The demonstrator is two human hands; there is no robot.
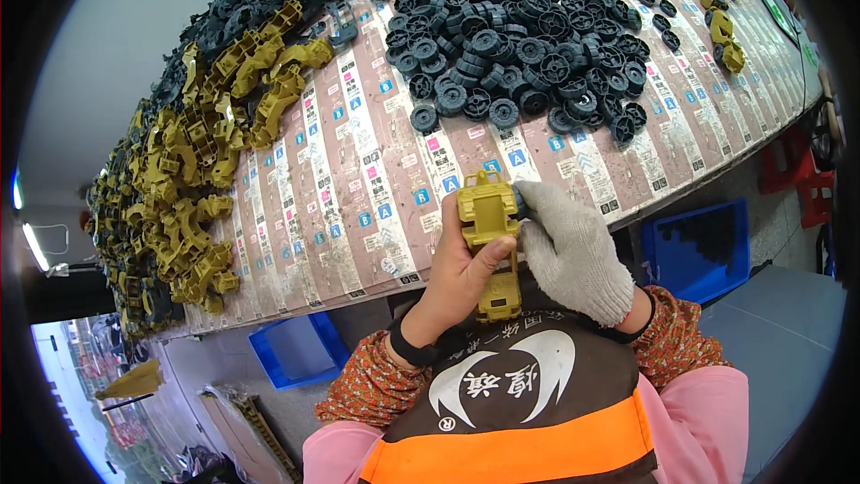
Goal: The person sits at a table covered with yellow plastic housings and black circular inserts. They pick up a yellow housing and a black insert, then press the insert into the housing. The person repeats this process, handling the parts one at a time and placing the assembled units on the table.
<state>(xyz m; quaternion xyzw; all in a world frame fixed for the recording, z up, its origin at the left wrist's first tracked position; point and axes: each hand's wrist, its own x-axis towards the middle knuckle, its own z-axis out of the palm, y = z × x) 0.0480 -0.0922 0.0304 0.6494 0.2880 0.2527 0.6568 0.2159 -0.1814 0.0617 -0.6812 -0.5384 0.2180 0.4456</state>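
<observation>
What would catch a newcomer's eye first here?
Probably the big heap of dark wheels at the far middle of the table, then the yellow parts heaped along its left. Nearest, the bare left hand grips a yellow piece, the gloved right hand at its side.

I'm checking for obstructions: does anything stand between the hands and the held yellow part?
Nothing visible separates the left hand from the yellow part it grips. At the part's right edge, a small dark piece shows between it and the gloved right hand.
</observation>
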